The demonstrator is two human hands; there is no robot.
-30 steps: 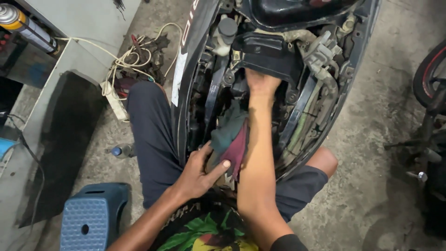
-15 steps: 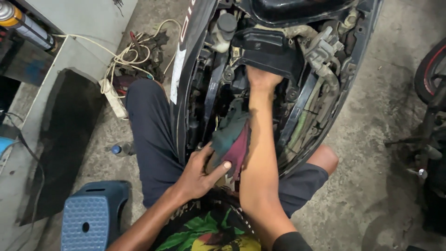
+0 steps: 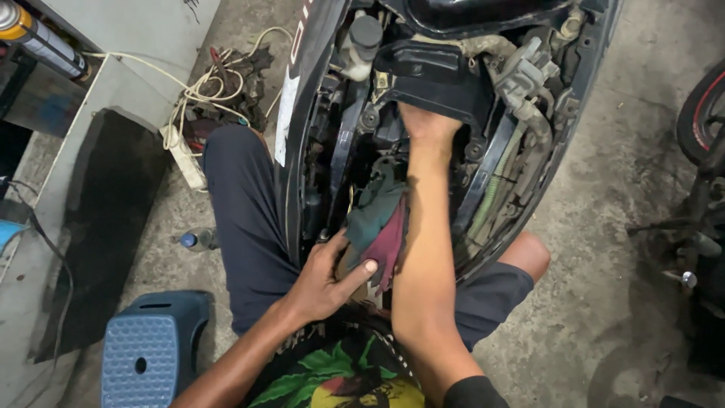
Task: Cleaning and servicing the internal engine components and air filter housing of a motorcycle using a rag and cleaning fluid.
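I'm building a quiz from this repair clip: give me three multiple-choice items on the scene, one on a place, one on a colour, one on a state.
1. Where is the stool?
A. on the floor at the person's left
B. on the scooter
C. beside the red-rimmed wheel

2. What colours is the rag?
A. white and yellow
B. teal and maroon
C. orange only

3. What is the right hand doing?
A. resting on the floor
B. holding a bottle
C. reaching into the opened scooter body

Key: 1 A, it stands lower left; 2 B, both colours show by the left hand; 3 C, its fingers vanish under a black part.
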